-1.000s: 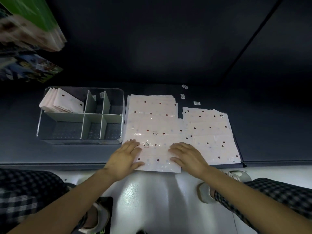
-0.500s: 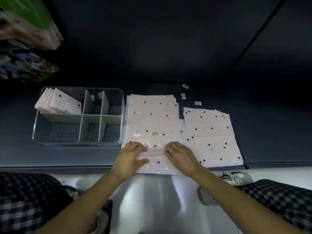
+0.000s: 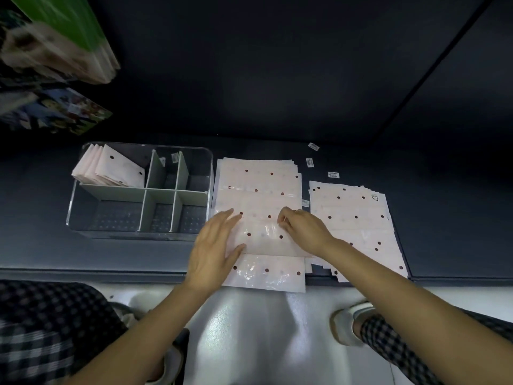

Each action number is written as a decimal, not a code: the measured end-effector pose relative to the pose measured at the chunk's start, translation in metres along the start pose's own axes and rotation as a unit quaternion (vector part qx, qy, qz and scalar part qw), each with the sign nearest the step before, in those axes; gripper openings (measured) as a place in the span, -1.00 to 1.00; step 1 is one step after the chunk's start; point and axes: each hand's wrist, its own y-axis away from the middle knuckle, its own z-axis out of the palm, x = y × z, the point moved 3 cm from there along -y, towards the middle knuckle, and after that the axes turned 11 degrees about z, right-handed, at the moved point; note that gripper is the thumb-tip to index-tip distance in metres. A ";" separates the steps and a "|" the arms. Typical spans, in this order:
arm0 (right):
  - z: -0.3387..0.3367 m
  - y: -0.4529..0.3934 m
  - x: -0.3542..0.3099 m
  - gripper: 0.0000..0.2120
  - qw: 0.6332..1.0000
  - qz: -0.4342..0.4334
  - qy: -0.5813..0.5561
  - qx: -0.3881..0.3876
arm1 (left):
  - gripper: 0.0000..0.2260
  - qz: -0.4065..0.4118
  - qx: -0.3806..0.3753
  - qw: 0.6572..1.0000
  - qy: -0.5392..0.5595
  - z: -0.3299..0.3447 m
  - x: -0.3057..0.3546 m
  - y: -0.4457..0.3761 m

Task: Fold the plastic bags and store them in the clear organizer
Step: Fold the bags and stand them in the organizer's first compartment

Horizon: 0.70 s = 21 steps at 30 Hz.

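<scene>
A pale pink plastic bag with dark dots (image 3: 263, 240) lies on top of a stack of like bags (image 3: 258, 179) on the dark surface, its near part folded away from me. My left hand (image 3: 215, 245) rests flat on the bag's left side, fingers straight. My right hand (image 3: 302, 229) pinches the folded edge at the bag's right. Another bag (image 3: 266, 272) shows below, at the surface's front edge. The clear organizer (image 3: 83, 190) with grey dividers stands to the left, several folded bags (image 3: 111, 169) in its back left compartment.
A second stack of dotted bags (image 3: 355, 215) lies to the right. Small white labels (image 3: 333, 175) sit behind the stacks. Printed packages (image 3: 52, 56) hang at the upper left. My checked trouser legs and a white shoe (image 3: 347, 323) are below the edge.
Both hands moved away from me over the stack, carrying the top bag's near edge up into a fold. The left hand flattened out; the right hand's fingers closed on the edge.
</scene>
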 end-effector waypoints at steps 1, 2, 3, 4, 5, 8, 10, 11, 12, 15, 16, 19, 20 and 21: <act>0.004 -0.005 0.002 -0.84 1.000 0.014 0.003 0.001 | -0.53 0.034 -0.021 0.999 -0.022 0.003 0.004 0.002; 0.008 -0.009 0.004 -0.82 1.000 0.024 0.001 0.004 | -0.52 0.066 -0.051 0.996 -0.042 0.008 0.008 0.005; 0.012 -0.012 0.005 -0.80 0.999 0.032 -0.007 0.006 | -0.50 0.092 -0.085 0.990 -0.062 0.015 0.011 0.009; 0.014 -0.014 0.005 -0.77 0.999 0.037 -0.019 0.004 | -0.46 0.109 -0.122 0.983 -0.083 0.022 0.014 0.013; 0.016 -0.016 0.005 -0.73 0.999 0.039 -0.031 -0.003 | -0.43 0.122 -0.158 0.974 -0.110 0.029 0.016 0.017; 0.021 -0.021 0.001 -0.59 0.999 0.028 -0.029 -0.027 | -0.36 0.122 -0.258 0.938 -0.195 0.047 0.010 0.028; 0.024 -0.023 -0.001 -0.53 0.999 0.022 -0.012 -0.041 | -0.33 0.101 -0.299 0.925 -0.212 0.052 0.003 0.034; 0.025 -0.025 -0.002 -0.51 0.999 0.021 -0.005 -0.049 | -0.32 0.096 -0.311 0.923 -0.207 0.056 0.000 0.036; 0.026 -0.027 -0.003 -0.51 0.998 0.021 0.002 -0.056 | -0.32 0.093 -0.323 0.921 -0.197 0.060 -0.003 0.037; 0.026 -0.035 -0.007 -0.54 0.996 0.031 0.015 -0.079 | -0.33 0.079 -0.340 0.916 -0.197 0.065 -0.006 0.038; 0.026 -0.038 -0.009 -0.55 0.995 0.035 0.016 -0.090 | -0.33 0.077 -0.348 0.912 -0.204 0.066 -0.006 0.037; 0.025 -0.043 -0.015 -0.58 0.991 0.038 0.021 -0.127 | -0.32 0.071 -0.360 0.907 -0.206 0.066 -0.004 0.037; 0.025 -0.044 -0.016 -0.58 0.989 0.039 0.026 -0.137 | -0.32 0.069 -0.364 0.905 -0.207 0.066 -0.004 0.038; 0.025 -0.045 -0.016 -0.60 0.988 0.042 0.033 -0.145 | -0.32 0.069 -0.367 0.904 -0.207 0.065 -0.005 0.037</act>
